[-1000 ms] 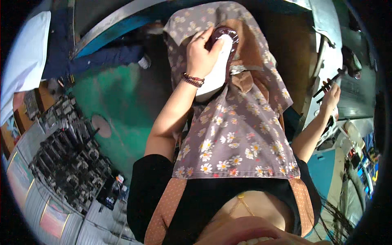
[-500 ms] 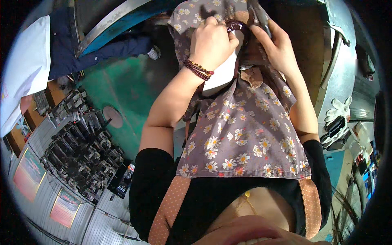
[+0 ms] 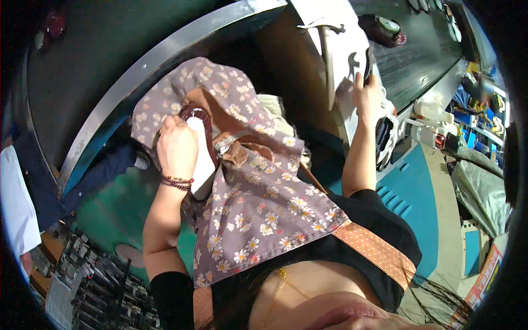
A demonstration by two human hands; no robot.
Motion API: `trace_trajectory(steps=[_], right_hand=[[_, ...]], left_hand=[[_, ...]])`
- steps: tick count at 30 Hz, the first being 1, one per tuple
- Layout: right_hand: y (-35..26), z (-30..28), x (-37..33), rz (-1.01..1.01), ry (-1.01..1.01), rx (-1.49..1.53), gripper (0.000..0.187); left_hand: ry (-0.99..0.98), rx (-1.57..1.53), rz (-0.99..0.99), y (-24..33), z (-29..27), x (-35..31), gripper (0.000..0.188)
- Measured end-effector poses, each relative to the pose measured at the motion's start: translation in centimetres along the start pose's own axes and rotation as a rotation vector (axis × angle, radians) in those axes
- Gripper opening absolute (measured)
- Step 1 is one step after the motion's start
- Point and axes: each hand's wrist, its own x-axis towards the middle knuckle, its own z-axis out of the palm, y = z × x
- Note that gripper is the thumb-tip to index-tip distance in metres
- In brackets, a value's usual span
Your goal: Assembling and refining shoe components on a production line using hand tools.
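Observation:
My left hand (image 3: 177,146) is closed around a shoe on a white last (image 3: 203,157), held over my lap with the last's white side showing. The shoe's glossy dark red upper (image 3: 197,113) shows at the toe. Brown scraps of material (image 3: 236,154) lie beside it on my flowered apron (image 3: 264,220). Stretched out to the right, my right hand (image 3: 367,99) is closed on a slim dark metal tool (image 3: 369,63) above a white-covered ledge (image 3: 349,41). Its fingers partly hide the tool. A hammer (image 3: 326,58) lies on that ledge, left of the hand.
A dark belt (image 3: 421,63) beyond the ledge carries another dark shoe (image 3: 383,30). A metal-edged black surface (image 3: 110,49) curves along the far left. Gloves (image 3: 386,135) sit beside my right forearm. Bottles (image 3: 432,110) stand farther right. Another person's white garment (image 3: 19,192) shows at left.
My right hand has moved away from the shoe, out to the right over the ledge, with the tool still in it. My left hand keeps the shoe on my lap. The view has swung right.

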Motion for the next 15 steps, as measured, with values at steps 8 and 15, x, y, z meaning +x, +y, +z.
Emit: trace_trajectory(steps=[8,15], right_hand=[[1.9,-0.2,7.6,0.091,0.373,0.221,0.043],[1.5,6.4,26.6,0.82,0.377,1.096,0.136]], left_hand=[[0.019,-0.167,-0.056,-1.1,-2.4,0.3,0.025],[-0.078,-0.084,-0.185,-0.4,-2.1,0.1,0.027]])
